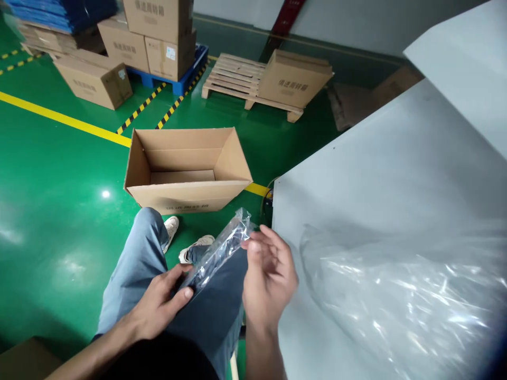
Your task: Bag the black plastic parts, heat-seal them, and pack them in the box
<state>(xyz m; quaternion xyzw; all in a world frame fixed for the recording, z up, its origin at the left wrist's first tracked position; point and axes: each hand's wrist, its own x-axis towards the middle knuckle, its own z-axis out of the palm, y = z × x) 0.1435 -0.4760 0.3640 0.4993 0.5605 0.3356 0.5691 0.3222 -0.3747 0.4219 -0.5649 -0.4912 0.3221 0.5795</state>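
Observation:
A long, narrow item in clear plastic wrap (pixel 216 254) lies slantwise above my lap; what is inside the wrap is hard to make out. My left hand (pixel 160 305) grips its lower end between thumb and fingers. At the upper end, my right hand (pixel 270 274) has its fingers curled with the tips at the loose plastic, apparently pinching its edge. Beyond my knees an open cardboard box (pixel 190 196) stands on the floor, and the part of its inside that I see is bare cardboard.
To my right is a grey-white table (pixel 312 195) with a large clear plastic bag (pixel 412 301) on it. Farther off, a wooden pallet (pixel 233 76) bears a carton (pixel 295 79). More cartons (pixel 166 55) are stacked on a blue pallet (pixel 182 84). Yellow lines (pixel 71 120) mark the green floor.

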